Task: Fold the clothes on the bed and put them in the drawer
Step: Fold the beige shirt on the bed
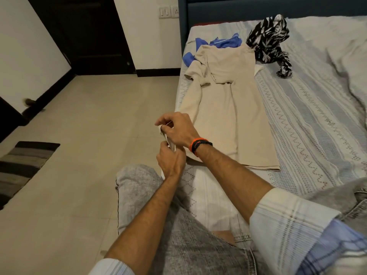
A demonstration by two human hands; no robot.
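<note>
My right hand [179, 129] pinches the near-left corner of the beige garment [224, 108] between thumb and curled fingers, the grip narrow and closed on a small fold of pale cloth. My left hand [170, 159] sits just below it, at about 6 o'clock from the right hand, its fingers curled round the same bunched edge, so both grips hold one strip of fabric at the side of the bed [309, 120]. On my right wrist is an orange and black band [199, 145].

From the hands the beige garment runs away toward 1 o'clock, lying flat along the left edge of the bed, its sleeves folded in over the chest (one sleeve lies rumpled on the left side). At its far end, toward 12 o'clock, a blue garment [224, 43] lies partly under it, touching it. Further to 1 o'clock, just beside the beige collar, lies a crumpled black and white patterned garment [268, 40].

My knee in grey jeans [139, 187] rests at the edge of the bed at 6 o'clock from the hands. A striped mat [23, 161] lies on the tiled floor [89, 120] at 9 o'clock.
</note>
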